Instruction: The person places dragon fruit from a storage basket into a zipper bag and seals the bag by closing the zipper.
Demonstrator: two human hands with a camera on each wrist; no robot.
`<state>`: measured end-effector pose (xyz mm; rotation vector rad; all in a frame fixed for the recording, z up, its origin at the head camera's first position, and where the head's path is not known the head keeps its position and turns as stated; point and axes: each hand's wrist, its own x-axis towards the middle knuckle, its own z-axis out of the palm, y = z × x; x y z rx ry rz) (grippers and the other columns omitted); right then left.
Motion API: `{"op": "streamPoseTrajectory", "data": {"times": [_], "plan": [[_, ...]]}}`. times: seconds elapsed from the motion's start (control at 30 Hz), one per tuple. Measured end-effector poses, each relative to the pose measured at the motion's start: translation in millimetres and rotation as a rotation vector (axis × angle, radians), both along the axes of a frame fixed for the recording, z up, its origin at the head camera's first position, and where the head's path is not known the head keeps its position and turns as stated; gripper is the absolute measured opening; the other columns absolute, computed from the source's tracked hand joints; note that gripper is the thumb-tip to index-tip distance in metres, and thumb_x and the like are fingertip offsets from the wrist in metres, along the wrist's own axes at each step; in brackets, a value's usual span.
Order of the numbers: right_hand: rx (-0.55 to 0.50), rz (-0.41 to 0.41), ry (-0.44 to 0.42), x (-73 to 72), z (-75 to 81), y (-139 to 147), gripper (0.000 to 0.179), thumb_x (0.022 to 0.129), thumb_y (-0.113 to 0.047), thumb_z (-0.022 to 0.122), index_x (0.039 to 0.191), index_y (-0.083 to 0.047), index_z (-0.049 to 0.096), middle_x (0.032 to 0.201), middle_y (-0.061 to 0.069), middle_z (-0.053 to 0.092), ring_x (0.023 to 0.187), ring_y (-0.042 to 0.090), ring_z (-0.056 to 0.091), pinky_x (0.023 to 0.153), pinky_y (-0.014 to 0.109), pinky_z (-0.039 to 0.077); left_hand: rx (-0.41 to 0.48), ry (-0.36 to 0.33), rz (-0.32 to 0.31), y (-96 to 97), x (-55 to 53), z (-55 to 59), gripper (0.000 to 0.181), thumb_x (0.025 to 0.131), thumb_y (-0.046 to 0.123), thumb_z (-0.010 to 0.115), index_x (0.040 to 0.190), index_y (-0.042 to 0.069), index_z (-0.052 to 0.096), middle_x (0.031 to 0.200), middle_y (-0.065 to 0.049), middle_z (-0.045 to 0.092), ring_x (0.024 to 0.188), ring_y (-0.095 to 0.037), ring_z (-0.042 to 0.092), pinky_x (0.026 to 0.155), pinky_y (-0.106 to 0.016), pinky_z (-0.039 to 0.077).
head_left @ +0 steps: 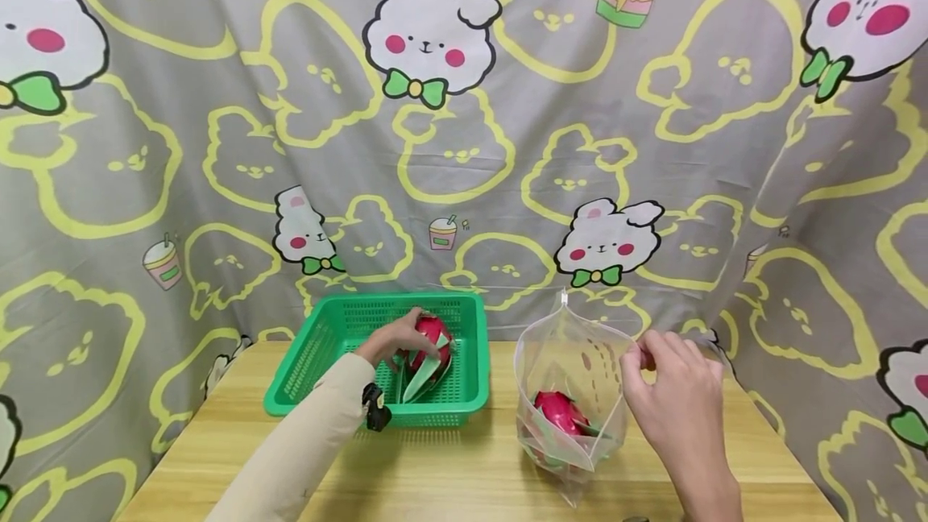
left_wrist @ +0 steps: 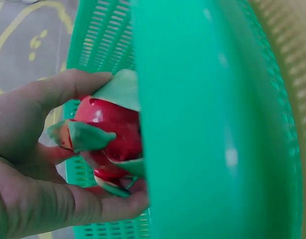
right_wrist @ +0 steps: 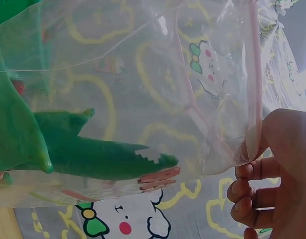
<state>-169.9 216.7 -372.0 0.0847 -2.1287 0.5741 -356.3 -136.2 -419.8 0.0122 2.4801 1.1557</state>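
Inside the green plastic basket [head_left: 474,393], my left hand [head_left: 397,338] grips a red dragon fruit [head_left: 435,333] with green scales. The left wrist view shows the thumb and fingers curled round the dragon fruit [left_wrist: 110,129], part of it hidden by the basket wall [left_wrist: 203,124]. My right hand [head_left: 674,385] pinches the right edge of a clear zip bag [head_left: 532,353], whose mouth stands open. A second dragon fruit [head_left: 560,412] lies low in that bag. Its green scales [right_wrist: 103,154] show through the film in the right wrist view, with the pinching fingers [right_wrist: 255,169] at the bag's edge.
Basket and bag stand on a light wooden table [head_left: 449,474], basket to the left, bag to the right. Behind the table hangs a grey curtain [head_left: 464,151] printed with cartoon animals. A black strap device [head_left: 374,408] sits on the left wrist.
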Motion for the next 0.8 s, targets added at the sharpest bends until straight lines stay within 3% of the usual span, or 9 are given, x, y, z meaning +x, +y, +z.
{"op": "streamPoseTrajectory", "data": {"times": [0.17, 0.5, 0.8], "plan": [[0.002, 0.005, -0.001, -0.5, -1.5, 0, 0.021, 0.087, -0.007, 0.057, 0.068, -0.015, 0.053, 0.066, -0.001, 0.049, 0.068, 0.022, 0.045, 0.068, 0.044, 0.027, 0.055, -0.002, 0.008, -11.1, -3.1, -3.2, 0.092, 0.08, 0.012, 0.085, 0.155, 0.021, 0.033, 0.143, -0.021, 0.042, 0.116, -0.048, 0.054, 0.078, -0.07, 0.051], [-0.006, 0.003, -0.005, -0.7, -0.8, -2, 0.021, 0.088, -0.007, 0.058, 0.068, -0.014, 0.054, 0.066, 0.0, 0.05, 0.068, 0.023, 0.046, 0.068, 0.044, 0.027, 0.241, 0.021, 0.063, -29.9, -1.5, 5.6, 0.092, 0.082, 0.006, 0.082, 0.157, 0.024, 0.032, 0.153, -0.028, 0.03, 0.131, -0.055, 0.042, 0.077, -0.072, 0.05], [0.005, 0.001, -0.005, -0.7, 0.3, -3, 0.022, 0.087, -0.007, 0.057, 0.068, -0.015, 0.052, 0.066, 0.0, 0.05, 0.068, 0.023, 0.046, 0.068, 0.043, 0.026, 0.442, 0.013, 0.154, -38.6, 1.9, 9.9, 0.101, 0.084, 0.005, 0.081, 0.162, 0.031, 0.022, 0.158, -0.028, 0.021, 0.129, -0.048, 0.041, 0.073, -0.054, 0.052]]}}
